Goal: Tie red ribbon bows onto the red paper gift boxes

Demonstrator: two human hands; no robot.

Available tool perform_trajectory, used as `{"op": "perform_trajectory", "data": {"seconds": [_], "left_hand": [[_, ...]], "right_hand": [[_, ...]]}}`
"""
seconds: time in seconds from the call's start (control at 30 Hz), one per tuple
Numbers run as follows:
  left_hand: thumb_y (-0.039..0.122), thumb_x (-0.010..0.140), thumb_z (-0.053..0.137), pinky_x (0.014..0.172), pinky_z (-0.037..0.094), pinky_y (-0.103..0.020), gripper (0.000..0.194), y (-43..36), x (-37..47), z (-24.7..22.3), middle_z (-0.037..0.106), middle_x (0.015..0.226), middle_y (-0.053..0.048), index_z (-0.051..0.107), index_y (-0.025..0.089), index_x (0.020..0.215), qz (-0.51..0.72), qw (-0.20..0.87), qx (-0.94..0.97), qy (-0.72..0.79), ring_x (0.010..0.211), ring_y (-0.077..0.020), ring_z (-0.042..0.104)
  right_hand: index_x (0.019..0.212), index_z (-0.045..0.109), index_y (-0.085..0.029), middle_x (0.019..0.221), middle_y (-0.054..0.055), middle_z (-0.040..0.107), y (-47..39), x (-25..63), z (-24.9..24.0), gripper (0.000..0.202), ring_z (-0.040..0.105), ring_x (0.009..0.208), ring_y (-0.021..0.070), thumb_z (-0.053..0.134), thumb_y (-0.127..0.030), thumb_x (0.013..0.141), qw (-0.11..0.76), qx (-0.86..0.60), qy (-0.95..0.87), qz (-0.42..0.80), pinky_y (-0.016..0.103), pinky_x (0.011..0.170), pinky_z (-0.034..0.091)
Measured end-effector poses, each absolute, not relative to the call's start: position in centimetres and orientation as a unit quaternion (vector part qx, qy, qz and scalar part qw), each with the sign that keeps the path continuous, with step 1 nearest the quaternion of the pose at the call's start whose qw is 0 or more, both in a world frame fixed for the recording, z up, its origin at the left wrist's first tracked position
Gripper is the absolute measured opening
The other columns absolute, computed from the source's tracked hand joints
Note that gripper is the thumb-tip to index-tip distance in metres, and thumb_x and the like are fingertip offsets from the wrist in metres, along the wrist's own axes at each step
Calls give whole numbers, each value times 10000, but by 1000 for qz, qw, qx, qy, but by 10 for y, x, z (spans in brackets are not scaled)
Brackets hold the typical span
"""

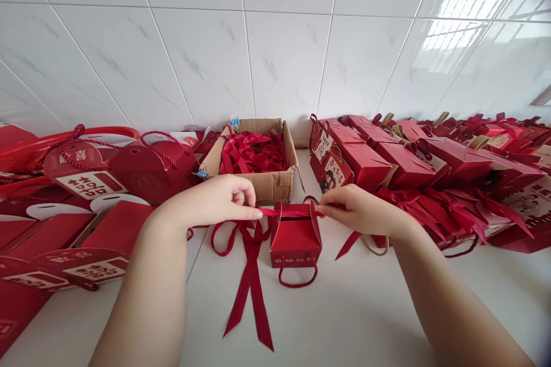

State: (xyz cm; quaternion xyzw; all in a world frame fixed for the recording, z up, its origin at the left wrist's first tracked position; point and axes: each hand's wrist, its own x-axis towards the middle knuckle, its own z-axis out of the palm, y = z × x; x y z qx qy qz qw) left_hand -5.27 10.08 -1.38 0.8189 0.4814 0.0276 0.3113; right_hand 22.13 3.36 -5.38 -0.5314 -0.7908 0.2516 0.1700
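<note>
A small red gift box with a rope handle stands on the white table in front of me. A red ribbon runs across its top, through the raised end flaps. My left hand pinches the ribbon just left of the box. On the right side, my right hand has its thumb and fingers closed on the same ribbon, close to the flap; a tail of it hangs below. Beside the box on the left lies a ribbon bow with two long tails.
A cardboard box full of red ribbons stands behind, against the tiled wall. Red boxes with rope handles crowd the left. Several rows of closed red boxes, some with bows, fill the right.
</note>
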Motion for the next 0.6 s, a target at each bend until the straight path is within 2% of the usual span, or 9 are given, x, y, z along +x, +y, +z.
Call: {"op": "perform_trajectory", "data": {"seconds": [0.07,0.17,0.4,0.53,0.6], "left_hand": [[551,673,667,434,271,-224,341,103,-52,-17,542,614,9,636,211,689,-16,305,824,478,500,-120,422],[549,675,651,446,279,-230,337,105,-51,-20,571,602,2,635,214,639,-40,304,824,476,507,-130,442],[547,695,626,452,244,-244,334,109,-49,-23,528,600,14,610,220,630,-49,291,819,491,496,-125,387],[566,712,611,468,261,-243,370,107,-51,-21,530,623,10,582,210,614,-30,290,823,488,517,-125,394],[566,710,616,481,282,-244,369,105,-51,-17,553,638,8,586,212,611,-24,286,823,490,536,-131,417]], "right_hand": [[606,389,-199,574,-33,362,35,221,-56,342,323,526,108,418,-376,898,159,-546,-782,253,261,504,268],[588,304,-200,576,-31,306,39,220,-59,371,284,515,104,426,-387,884,139,-571,-766,260,266,488,236],[599,327,-198,583,-25,340,34,221,-57,374,284,505,102,450,-419,875,122,-584,-752,279,265,464,224],[612,295,-200,576,-43,266,25,224,-49,421,243,491,89,457,-477,885,169,-581,-736,303,249,434,195],[613,330,-198,581,-44,270,23,227,-47,430,258,484,83,474,-505,879,196,-575,-726,323,240,424,200]]}}
